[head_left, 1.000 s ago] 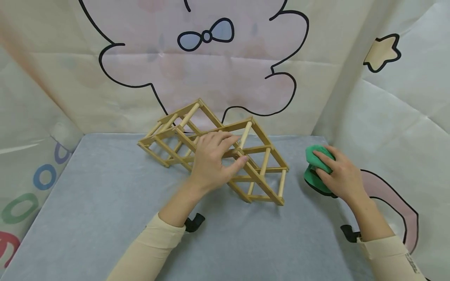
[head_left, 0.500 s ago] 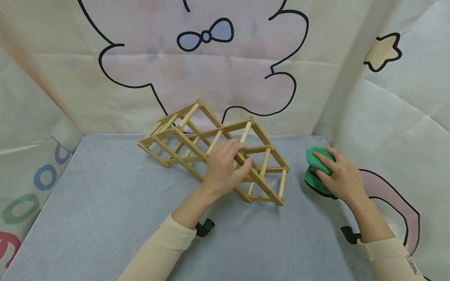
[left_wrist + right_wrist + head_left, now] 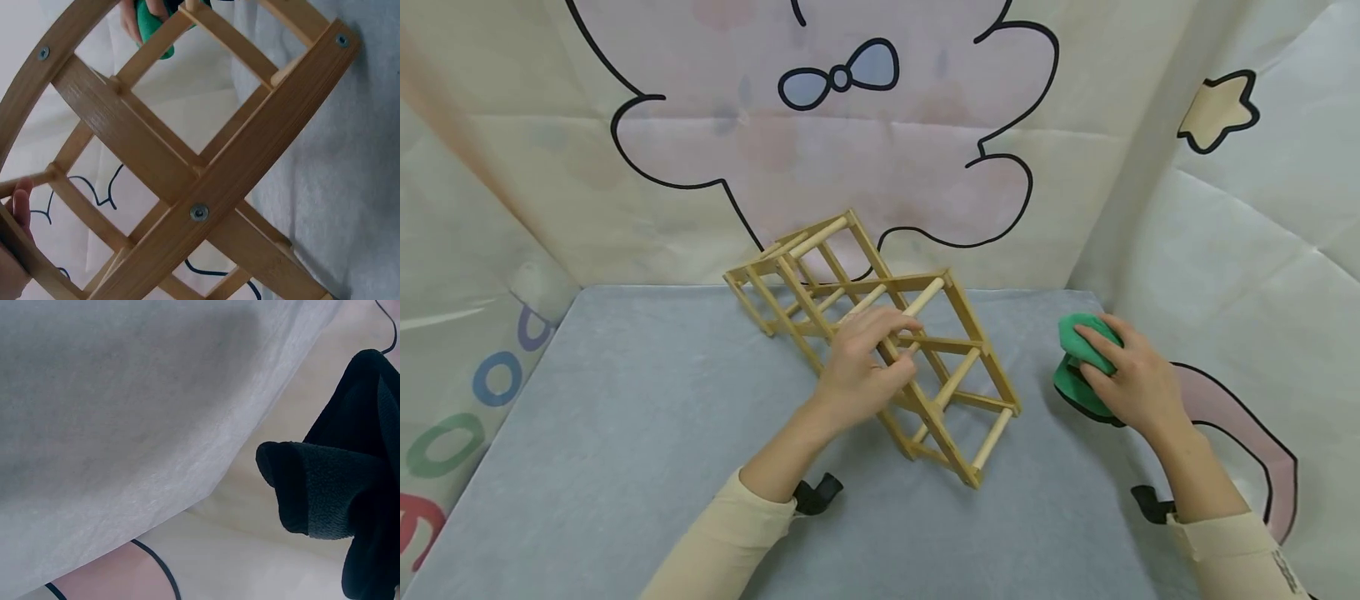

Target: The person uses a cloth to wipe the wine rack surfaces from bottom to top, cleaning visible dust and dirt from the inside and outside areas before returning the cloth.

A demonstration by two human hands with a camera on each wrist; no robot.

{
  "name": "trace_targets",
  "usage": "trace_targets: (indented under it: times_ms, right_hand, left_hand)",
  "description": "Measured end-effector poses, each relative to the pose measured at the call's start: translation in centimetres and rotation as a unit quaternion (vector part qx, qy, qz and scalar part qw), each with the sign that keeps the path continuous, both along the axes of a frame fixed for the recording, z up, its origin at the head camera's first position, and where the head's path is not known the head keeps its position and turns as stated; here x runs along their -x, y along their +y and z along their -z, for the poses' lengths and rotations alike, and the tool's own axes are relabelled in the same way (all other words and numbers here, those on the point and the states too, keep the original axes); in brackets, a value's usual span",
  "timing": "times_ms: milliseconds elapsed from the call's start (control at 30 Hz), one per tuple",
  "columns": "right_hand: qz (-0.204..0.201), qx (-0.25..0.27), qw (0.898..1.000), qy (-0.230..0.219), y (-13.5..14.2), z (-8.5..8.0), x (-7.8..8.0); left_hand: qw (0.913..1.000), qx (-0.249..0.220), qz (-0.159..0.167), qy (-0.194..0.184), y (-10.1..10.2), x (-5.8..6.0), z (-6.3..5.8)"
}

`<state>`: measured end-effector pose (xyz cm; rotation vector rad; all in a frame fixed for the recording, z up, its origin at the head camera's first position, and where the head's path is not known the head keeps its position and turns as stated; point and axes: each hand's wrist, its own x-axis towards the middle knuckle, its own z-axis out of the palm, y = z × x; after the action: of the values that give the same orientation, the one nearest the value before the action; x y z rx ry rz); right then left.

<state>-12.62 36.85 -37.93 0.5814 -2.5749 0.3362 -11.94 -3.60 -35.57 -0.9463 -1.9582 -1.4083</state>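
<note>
A folding wooden wine rack of crossed slats and round dowels stands at an angle on the table. My left hand grips one of its slats near the middle, thumb on the near side. In the left wrist view the rack fills the frame, its screws showing, with left fingers at the left edge. Off to the right, my right hand holds a bunched green cloth above the table, apart from the rack. That cloth looks dark in the right wrist view, where the right hand is mostly hidden.
A pale blue-grey cloth covers the table. Printed curtains hang behind it and along both sides. The table's right edge runs beneath the right forearm.
The left hand first slid right along the rack, then gripped a slat. The rack has since turned, its right end coming nearer. The right hand and green cloth stay nearly in place.
</note>
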Motion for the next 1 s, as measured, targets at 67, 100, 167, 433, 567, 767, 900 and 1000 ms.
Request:
trace_targets:
  times_ms: [67,100,167,433,567,767,900,1000]
  right_hand:
    - [-0.015,0.000,1.000,0.010,-0.1,-0.1,-0.1]
    - [-0.025,0.001,1.000,0.017,-0.2,-0.1,-0.2]
    - [-0.048,0.003,0.998,0.036,-0.5,-0.2,-0.4]
    - [-0.169,0.019,0.971,0.168,-2.7,0.6,-1.6]
    - [-0.241,0.020,0.948,0.208,-3.8,1.5,-2.6]
    - [-0.286,0.007,0.930,0.229,-4.7,2.2,-4.1]
    - [-0.298,-0.002,0.927,0.229,-5.1,2.7,-4.6]
    - [-0.307,-0.010,0.924,0.227,-5.3,3.0,-4.8]
  left_hand:
    - [0.9999,-0.003,0.010,-0.010,-0.6,-0.2,-0.1]
    - [0.9998,-0.003,0.014,-0.017,-0.9,-0.3,-0.2]
    - [0.9995,-0.001,0.020,-0.025,-1.5,-0.5,-0.3]
    - [0.9989,0.010,0.042,-0.020,-2.2,-0.8,-0.1]
    - [0.9988,0.013,0.044,-0.015,-2.3,-0.7,0.0]
    - [0.9982,0.004,0.058,-0.016,-2.5,-0.7,0.2]
    - [0.9982,0.000,0.058,-0.014,-2.6,-0.7,0.5]
    - [0.9985,0.000,0.054,-0.012,-2.6,-0.7,0.6]
